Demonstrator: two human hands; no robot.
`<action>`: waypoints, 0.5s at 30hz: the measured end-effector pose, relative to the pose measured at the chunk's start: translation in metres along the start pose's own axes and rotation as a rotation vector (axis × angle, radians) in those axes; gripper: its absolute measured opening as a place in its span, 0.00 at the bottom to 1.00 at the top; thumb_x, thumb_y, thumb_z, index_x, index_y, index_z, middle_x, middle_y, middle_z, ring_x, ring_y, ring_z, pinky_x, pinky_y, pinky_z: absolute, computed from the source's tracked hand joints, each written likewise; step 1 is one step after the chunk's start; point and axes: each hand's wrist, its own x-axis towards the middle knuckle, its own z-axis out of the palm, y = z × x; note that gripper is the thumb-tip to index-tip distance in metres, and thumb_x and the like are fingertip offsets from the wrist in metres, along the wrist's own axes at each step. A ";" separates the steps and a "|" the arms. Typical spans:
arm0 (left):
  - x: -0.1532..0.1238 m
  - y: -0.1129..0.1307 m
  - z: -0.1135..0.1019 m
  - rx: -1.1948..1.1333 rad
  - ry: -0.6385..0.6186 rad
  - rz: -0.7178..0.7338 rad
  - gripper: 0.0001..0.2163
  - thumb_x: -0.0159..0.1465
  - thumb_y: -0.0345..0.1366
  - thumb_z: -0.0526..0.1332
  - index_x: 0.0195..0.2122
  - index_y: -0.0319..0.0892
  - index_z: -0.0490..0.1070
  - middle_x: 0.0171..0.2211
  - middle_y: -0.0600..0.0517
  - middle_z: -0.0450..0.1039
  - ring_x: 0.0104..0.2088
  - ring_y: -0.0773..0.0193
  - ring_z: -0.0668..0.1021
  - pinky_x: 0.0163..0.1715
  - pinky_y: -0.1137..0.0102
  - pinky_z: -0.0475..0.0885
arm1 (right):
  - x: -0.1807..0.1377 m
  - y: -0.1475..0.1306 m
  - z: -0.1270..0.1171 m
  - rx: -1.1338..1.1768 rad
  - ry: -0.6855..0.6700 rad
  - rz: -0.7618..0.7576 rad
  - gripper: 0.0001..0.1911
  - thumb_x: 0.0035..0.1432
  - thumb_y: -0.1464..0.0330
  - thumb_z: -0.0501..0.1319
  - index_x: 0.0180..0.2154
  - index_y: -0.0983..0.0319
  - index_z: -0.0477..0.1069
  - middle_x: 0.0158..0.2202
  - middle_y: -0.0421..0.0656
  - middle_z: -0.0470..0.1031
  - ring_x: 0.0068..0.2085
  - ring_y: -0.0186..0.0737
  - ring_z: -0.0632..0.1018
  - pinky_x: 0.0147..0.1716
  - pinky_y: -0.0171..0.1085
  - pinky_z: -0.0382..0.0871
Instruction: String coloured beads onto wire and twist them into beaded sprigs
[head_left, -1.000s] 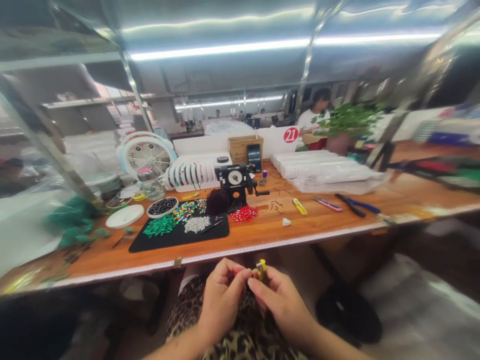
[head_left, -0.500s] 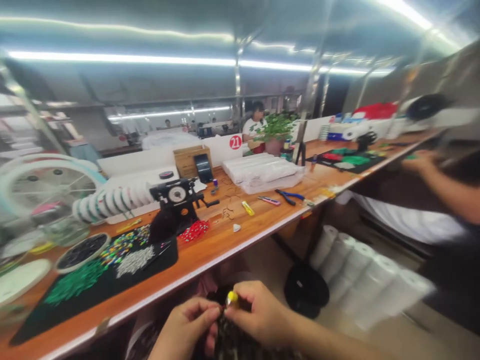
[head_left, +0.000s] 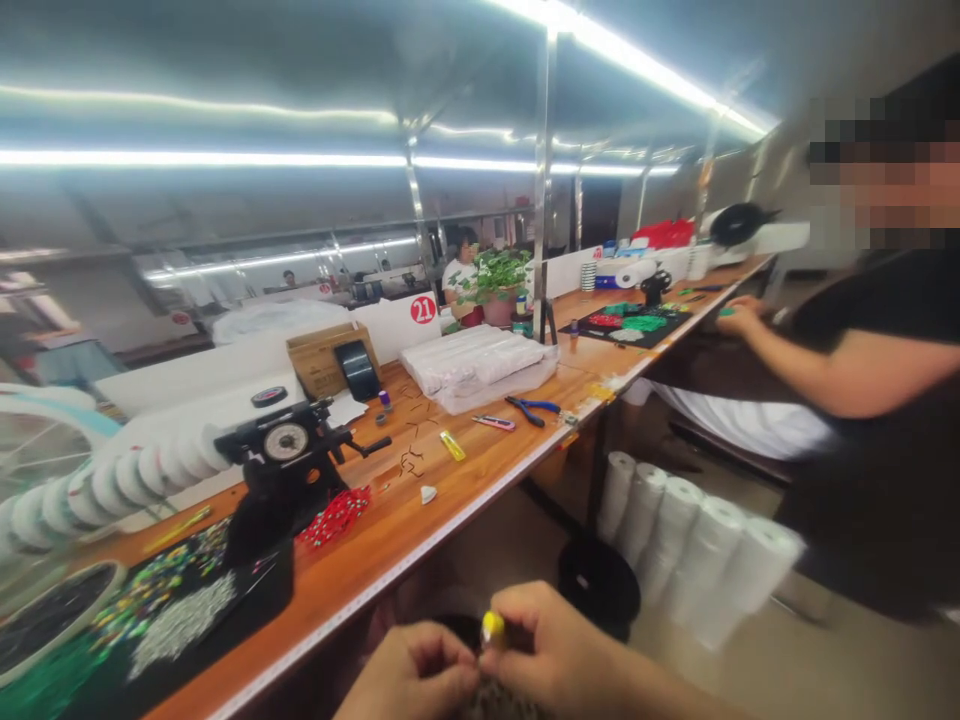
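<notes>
Below the bench edge, near the bottom of the view, my two hands meet. My right hand is closed round a small object with a rounded yellow end; its lower part is hidden by the fingers. Just to its left, my left hand pinches with thumb and forefinger, the fingertips touching or nearly touching the right hand. What sits in that pinch is too small to make out. On the bench beyond lie red beaded cords beside a black hand-cranked winding machine.
A black mat at left holds silver pieces, coloured beads and green pieces. Blue-handled pliers, a pink cutter and white wrapped packs lie further along. White rolls stand on the floor; a co-worker is at right.
The view has turned to the right, so the bench things shift left and more of the co-worker shows. My hands stay together, with the yellow-ended object still in the right one.
</notes>
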 end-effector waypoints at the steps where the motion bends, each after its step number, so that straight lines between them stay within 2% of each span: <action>1: 0.002 0.005 0.003 -0.050 -0.017 -0.019 0.04 0.48 0.34 0.62 0.19 0.41 0.71 0.14 0.57 0.67 0.17 0.69 0.66 0.19 0.76 0.58 | -0.001 0.000 -0.005 0.004 0.021 0.005 0.08 0.51 0.70 0.59 0.22 0.64 0.65 0.20 0.34 0.60 0.24 0.29 0.62 0.22 0.28 0.52; 4: 0.014 0.017 0.013 -0.160 -0.054 -0.067 0.04 0.48 0.35 0.62 0.20 0.42 0.70 0.13 0.58 0.66 0.15 0.70 0.66 0.17 0.76 0.58 | -0.003 0.002 -0.020 0.035 0.095 0.022 0.09 0.52 0.69 0.60 0.22 0.64 0.65 0.20 0.34 0.60 0.24 0.29 0.61 0.23 0.29 0.52; 9: 0.051 0.024 0.031 -0.219 -0.022 0.018 0.04 0.47 0.34 0.63 0.21 0.39 0.70 0.16 0.54 0.72 0.16 0.70 0.68 0.17 0.76 0.59 | -0.003 0.019 -0.039 0.291 0.199 0.047 0.12 0.56 0.62 0.58 0.27 0.64 0.67 0.22 0.36 0.63 0.25 0.31 0.63 0.25 0.30 0.57; 12: 0.080 0.013 0.047 -0.307 0.011 0.066 0.06 0.48 0.35 0.63 0.23 0.38 0.69 0.22 0.50 0.76 0.20 0.68 0.72 0.20 0.75 0.63 | 0.001 0.049 -0.043 0.407 0.336 0.098 0.15 0.55 0.58 0.59 0.29 0.64 0.68 0.25 0.37 0.65 0.27 0.32 0.66 0.28 0.31 0.60; 15: 0.105 -0.004 0.062 -0.320 0.086 0.061 0.07 0.50 0.38 0.61 0.24 0.38 0.68 0.26 0.46 0.77 0.22 0.66 0.74 0.20 0.73 0.65 | 0.005 0.088 -0.039 0.588 0.453 0.203 0.19 0.48 0.55 0.64 0.31 0.65 0.69 0.26 0.37 0.65 0.27 0.32 0.67 0.29 0.31 0.61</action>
